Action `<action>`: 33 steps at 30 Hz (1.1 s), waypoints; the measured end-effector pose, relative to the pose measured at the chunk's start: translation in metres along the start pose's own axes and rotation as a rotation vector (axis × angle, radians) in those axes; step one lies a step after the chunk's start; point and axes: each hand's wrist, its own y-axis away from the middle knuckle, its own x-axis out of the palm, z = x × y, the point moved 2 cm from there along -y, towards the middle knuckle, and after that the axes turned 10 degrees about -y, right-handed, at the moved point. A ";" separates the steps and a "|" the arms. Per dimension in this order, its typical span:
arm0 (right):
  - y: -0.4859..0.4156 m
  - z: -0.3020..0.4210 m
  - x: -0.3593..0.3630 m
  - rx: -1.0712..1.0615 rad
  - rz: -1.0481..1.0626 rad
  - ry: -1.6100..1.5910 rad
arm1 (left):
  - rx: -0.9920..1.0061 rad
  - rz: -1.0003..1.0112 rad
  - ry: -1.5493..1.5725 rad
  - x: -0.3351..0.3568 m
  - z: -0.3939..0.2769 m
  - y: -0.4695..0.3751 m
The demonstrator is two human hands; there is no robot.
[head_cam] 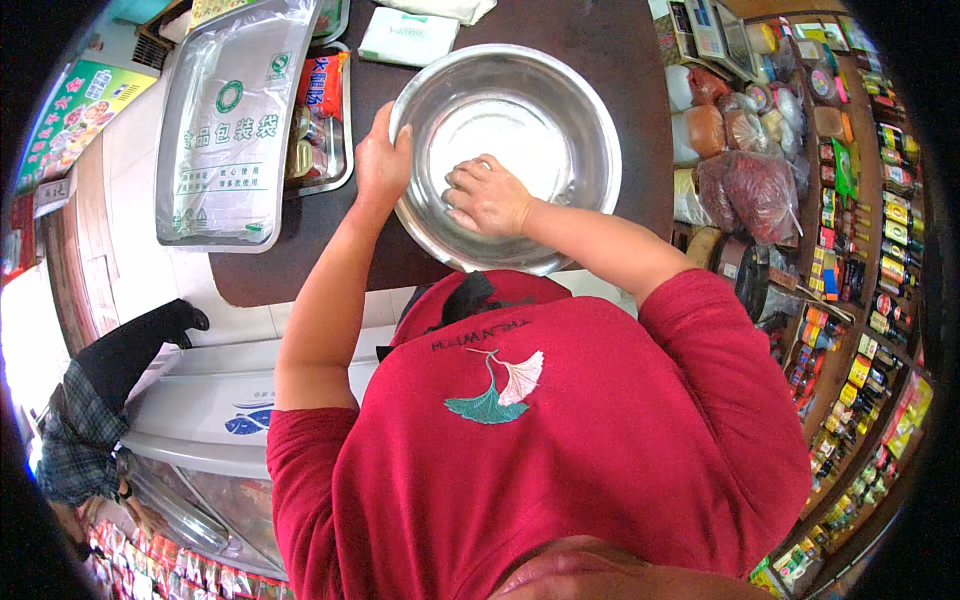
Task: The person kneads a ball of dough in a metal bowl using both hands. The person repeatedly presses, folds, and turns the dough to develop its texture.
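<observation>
A large stainless steel basin [592, 124] sits near the front edge of a dark brown table [322, 247]. My left hand [384, 161] grips its left rim, thumb at the inner side and fingers outside. Inside the basin is my right hand [486, 196], its fingers bent and pointing down to the left. Whether anything lies under those fingers is hidden. The basin's bottom shows a bright white area [517, 142]; I cannot tell whether it is contents or glare.
Left of the basin lie a tray in a printed plastic bag [225, 127] and a tray of packaged food [321, 112]. A white packet [409, 36] is behind. Bagged goods [750, 187] and bottle shelves [896, 225] stand right. Another person [90, 405] leans over a freezer [202, 420].
</observation>
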 end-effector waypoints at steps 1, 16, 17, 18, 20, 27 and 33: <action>-0.006 -0.003 0.003 -0.002 -0.041 -0.004 | 0.003 0.007 0.011 0.000 0.000 0.001; -0.087 -0.081 0.012 0.719 -0.186 -0.989 | -0.049 0.030 -0.104 0.000 0.004 0.000; -0.088 -0.075 0.011 0.628 -0.124 -0.820 | -0.048 0.030 -0.078 0.000 0.003 -0.001; -0.086 -0.068 0.013 0.624 -0.089 -0.634 | -0.038 0.024 -0.054 0.000 0.004 -0.001; -0.078 -0.048 0.020 0.542 -0.018 -0.383 | -0.020 0.016 -0.047 -0.001 0.004 -0.001; -0.041 0.008 0.006 0.282 0.030 -0.138 | 0.063 -0.039 -0.140 -0.001 0.003 -0.001; 0.016 0.022 -0.029 0.476 0.067 -0.154 | 0.039 0.000 -0.100 -0.005 -0.003 -0.001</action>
